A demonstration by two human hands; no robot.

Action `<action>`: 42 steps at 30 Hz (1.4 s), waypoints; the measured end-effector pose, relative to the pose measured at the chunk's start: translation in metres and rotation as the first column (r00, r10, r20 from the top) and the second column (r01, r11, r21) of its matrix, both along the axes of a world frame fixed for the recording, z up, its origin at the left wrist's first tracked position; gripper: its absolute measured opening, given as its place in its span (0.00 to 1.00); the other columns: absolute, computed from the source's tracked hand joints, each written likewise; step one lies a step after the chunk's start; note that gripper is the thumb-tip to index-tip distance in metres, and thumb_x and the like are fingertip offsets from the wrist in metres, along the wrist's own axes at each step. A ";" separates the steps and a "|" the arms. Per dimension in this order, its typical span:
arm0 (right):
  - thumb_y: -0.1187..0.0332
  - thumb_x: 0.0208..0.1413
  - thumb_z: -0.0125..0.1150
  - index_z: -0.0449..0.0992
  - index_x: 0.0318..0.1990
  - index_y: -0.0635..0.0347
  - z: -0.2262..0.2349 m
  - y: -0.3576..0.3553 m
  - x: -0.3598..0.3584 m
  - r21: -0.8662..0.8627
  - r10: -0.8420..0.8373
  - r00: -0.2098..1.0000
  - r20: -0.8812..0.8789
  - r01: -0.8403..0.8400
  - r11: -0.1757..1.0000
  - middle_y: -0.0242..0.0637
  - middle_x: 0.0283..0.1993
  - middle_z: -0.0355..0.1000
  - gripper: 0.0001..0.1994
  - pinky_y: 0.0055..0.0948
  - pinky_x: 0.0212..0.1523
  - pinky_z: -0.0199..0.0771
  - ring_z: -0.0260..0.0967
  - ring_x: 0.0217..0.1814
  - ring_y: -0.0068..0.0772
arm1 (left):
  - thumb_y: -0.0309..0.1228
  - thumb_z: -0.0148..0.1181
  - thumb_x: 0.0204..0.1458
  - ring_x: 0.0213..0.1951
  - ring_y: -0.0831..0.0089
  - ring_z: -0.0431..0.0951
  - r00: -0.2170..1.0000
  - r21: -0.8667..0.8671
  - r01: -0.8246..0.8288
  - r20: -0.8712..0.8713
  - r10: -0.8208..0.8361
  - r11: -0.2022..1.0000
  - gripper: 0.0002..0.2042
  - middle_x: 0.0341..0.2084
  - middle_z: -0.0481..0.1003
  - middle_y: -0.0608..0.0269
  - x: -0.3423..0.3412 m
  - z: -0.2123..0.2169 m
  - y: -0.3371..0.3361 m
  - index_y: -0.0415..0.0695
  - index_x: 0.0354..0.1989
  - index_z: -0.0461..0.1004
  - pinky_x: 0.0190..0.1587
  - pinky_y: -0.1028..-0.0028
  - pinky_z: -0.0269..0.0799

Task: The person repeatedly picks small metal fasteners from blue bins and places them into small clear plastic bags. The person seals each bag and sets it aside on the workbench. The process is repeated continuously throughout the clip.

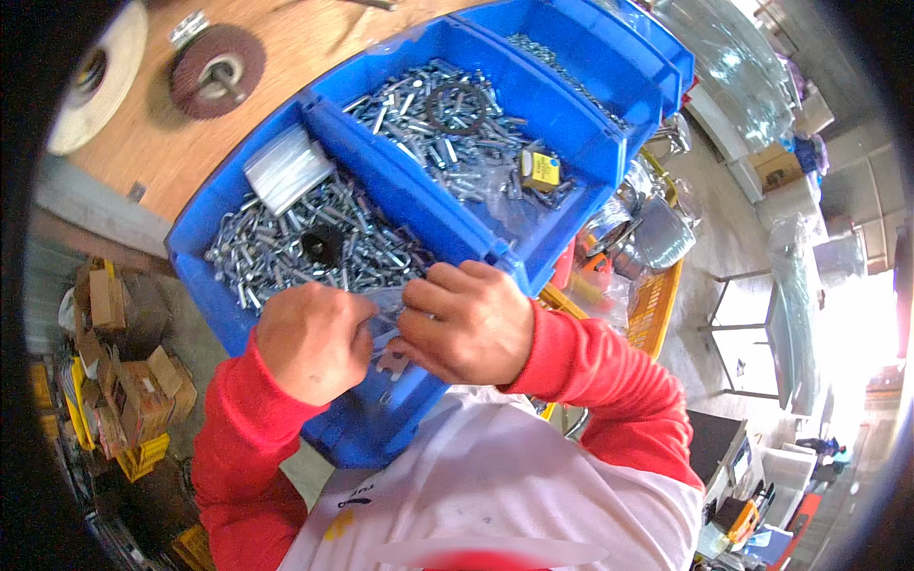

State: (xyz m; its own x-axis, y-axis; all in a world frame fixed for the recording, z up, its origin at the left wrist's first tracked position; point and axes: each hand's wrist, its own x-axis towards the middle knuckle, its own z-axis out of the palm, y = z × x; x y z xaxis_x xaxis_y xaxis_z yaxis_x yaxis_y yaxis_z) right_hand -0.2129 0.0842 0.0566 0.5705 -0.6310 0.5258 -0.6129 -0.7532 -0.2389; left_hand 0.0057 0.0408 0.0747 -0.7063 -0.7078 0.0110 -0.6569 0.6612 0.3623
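Both my hands are over the near end of a blue bin (211,303) filled with small metal fasteners (276,252). My left hand (314,343) is closed, pinching one side of a clear plastic bag (386,303). My right hand (466,324) is closed on the bag's other side, close beside the left. The bag's lower part is partly hidden by my fingers, and I cannot make out its contents. Among the fasteners lie a dark round piece (322,246) and, at the bin's far end, a clear-wrapped silvery packet (288,171).
A second blue bin beside it holds longer metal fasteners (409,105), a black ring (455,107) and a small yellow box (543,171). More blue bins stand beyond. A flap disc (217,71) lies on the wooden bench (286,38). Cardboard boxes (143,390) are at lower left, a yellow crate (657,305) at right.
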 end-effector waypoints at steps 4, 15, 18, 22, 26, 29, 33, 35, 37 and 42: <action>0.71 0.47 0.74 0.80 0.31 0.58 -0.004 -0.009 -0.035 0.109 0.014 0.956 0.292 -0.048 0.993 0.36 0.34 0.76 0.07 0.36 0.33 0.76 0.76 0.34 0.39 | 0.28 0.60 0.47 0.25 0.44 0.80 0.997 0.106 0.022 -0.081 -0.013 0.994 0.05 0.20 0.77 0.45 -0.014 -0.005 0.000 0.43 0.27 0.81 0.31 0.49 0.76; 0.59 0.53 0.64 0.83 0.38 0.61 -0.110 -0.217 -0.147 0.364 -0.443 0.799 -0.407 0.587 0.723 0.51 0.42 0.78 0.14 0.51 0.46 0.80 0.78 0.46 0.56 | 0.30 0.57 0.47 0.25 0.46 0.81 0.996 0.199 -0.038 0.087 0.021 0.979 0.08 0.20 0.78 0.45 -0.058 -0.020 -0.020 0.45 0.30 0.82 0.30 0.50 0.77; 0.62 0.50 0.65 0.83 0.37 0.64 -0.138 -0.236 -0.126 0.287 -0.374 0.797 -0.474 0.541 0.790 0.52 0.44 0.78 0.14 0.53 0.46 0.80 0.79 0.45 0.59 | 0.30 0.57 0.47 0.25 0.46 0.81 0.993 0.250 -0.064 0.112 0.037 0.966 0.09 0.20 0.78 0.45 -0.057 -0.022 -0.023 0.45 0.32 0.83 0.30 0.50 0.77; 0.66 0.54 0.61 0.84 0.35 0.59 -0.136 -0.222 -0.115 0.176 -0.407 0.731 -0.547 0.576 0.798 0.50 0.43 0.79 0.09 0.48 0.40 0.84 0.82 0.43 0.51 | 0.30 0.58 0.47 0.25 0.46 0.81 0.996 0.312 -0.077 0.077 0.055 0.947 0.10 0.20 0.78 0.45 -0.046 -0.030 -0.030 0.46 0.34 0.84 0.31 0.51 0.78; 0.68 0.57 0.58 0.82 0.34 0.60 -0.136 -0.198 -0.109 0.073 -0.461 0.645 -0.609 0.624 0.778 0.49 0.41 0.79 0.08 0.45 0.35 0.84 0.83 0.41 0.46 | 0.30 0.58 0.48 0.25 0.46 0.81 0.997 0.290 -0.073 0.022 0.070 0.954 0.10 0.21 0.78 0.46 -0.035 -0.036 -0.039 0.46 0.36 0.84 0.31 0.52 0.78; 0.68 0.56 0.57 0.81 0.37 0.61 -0.143 -0.195 -0.113 0.076 -0.428 0.646 -0.632 0.601 0.795 0.49 0.40 0.79 0.08 0.44 0.36 0.85 0.82 0.42 0.46 | 0.31 0.60 0.49 0.24 0.46 0.80 0.998 0.303 -0.065 0.010 0.066 0.951 0.11 0.20 0.78 0.46 -0.032 -0.035 -0.041 0.46 0.38 0.85 0.31 0.52 0.77; 0.67 0.61 0.58 0.77 0.44 0.65 -0.129 -0.186 -0.136 0.247 -0.479 0.765 -0.432 0.611 0.752 0.48 0.41 0.80 0.10 0.43 0.39 0.81 0.81 0.43 0.49 | 0.32 0.63 0.50 0.23 0.49 0.80 0.998 0.307 -0.055 -0.009 0.061 0.950 0.12 0.19 0.77 0.47 -0.031 -0.031 -0.042 0.47 0.42 0.85 0.29 0.54 0.76; 0.66 0.64 0.59 0.75 0.44 0.66 -0.105 -0.169 -0.149 0.348 -0.451 0.858 -0.248 0.513 0.785 0.47 0.40 0.80 0.11 0.44 0.39 0.78 0.80 0.42 0.49 | 0.33 0.63 0.50 0.23 0.49 0.81 0.996 0.309 -0.067 -0.030 0.081 0.949 0.12 0.19 0.77 0.47 -0.031 -0.031 -0.041 0.46 0.42 0.84 0.29 0.54 0.77; 0.70 0.63 0.60 0.74 0.44 0.66 -0.077 -0.143 -0.149 0.514 -0.433 0.898 0.079 0.336 0.790 0.48 0.37 0.79 0.08 0.43 0.39 0.76 0.79 0.38 0.49 | 0.33 0.64 0.50 0.23 0.50 0.81 0.992 0.332 -0.101 -0.039 0.120 0.938 0.13 0.18 0.77 0.48 -0.030 -0.035 -0.041 0.46 0.43 0.84 0.30 0.55 0.77; 0.78 0.57 0.65 0.77 0.47 0.68 -0.014 -0.098 -0.113 0.523 0.014 0.947 0.320 -0.189 0.831 0.47 0.38 0.77 0.11 0.36 0.38 0.75 0.78 0.37 0.47 | 0.38 0.70 0.48 0.26 0.51 0.83 0.988 0.358 -0.099 -0.074 0.134 0.929 0.16 0.20 0.79 0.50 -0.033 -0.039 -0.038 0.45 0.44 0.82 0.31 0.57 0.78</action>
